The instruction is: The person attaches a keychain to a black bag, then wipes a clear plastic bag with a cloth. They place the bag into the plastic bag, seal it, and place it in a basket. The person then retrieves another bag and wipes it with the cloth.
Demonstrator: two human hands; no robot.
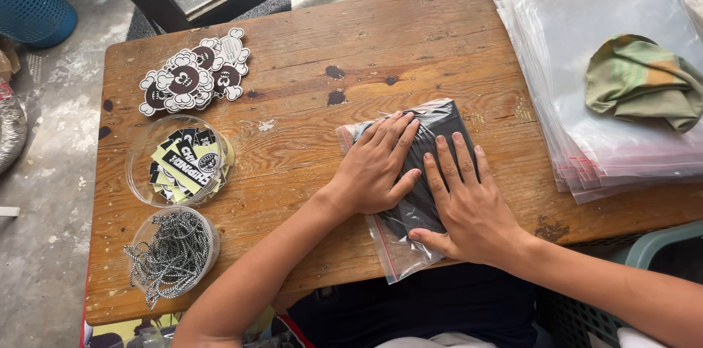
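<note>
Seen from the head camera, looking straight down on a worn wooden bench (307,136): both hands pressed flat, fingers spread and gripping nothing, on a clear plastic bag (399,242) holding a folded black garment (439,128). Left hand (377,169) laid palm down across the upper left part of the bag, fingertips pointing toward the far edge of the bench. Right hand (469,209) flat just beside it on the lower right part, thumb at the near end of the dark fabric, the two hands touching at the thumb and forefinger. Bag lying at a slant near the middle of the near half of the bench, its red-lined open end pointing toward the near edge. At the left, well apart from the hands, a pile of flower-shaped skull stickers (194,73) in white and dark brown; nearer, a round clear tub (139,165) of black and pale yellow labels; nearer again, a second clear tub (209,234) of beaded metal chains, some spilling over its rim. At the right, a thick stack of empty clear bags (586,62) with red seal strips, overhanging the bench edge, a crumpled green and orange cloth (641,81) resting on top. Blue basket (29,0) on the concrete floor at top left.
</note>
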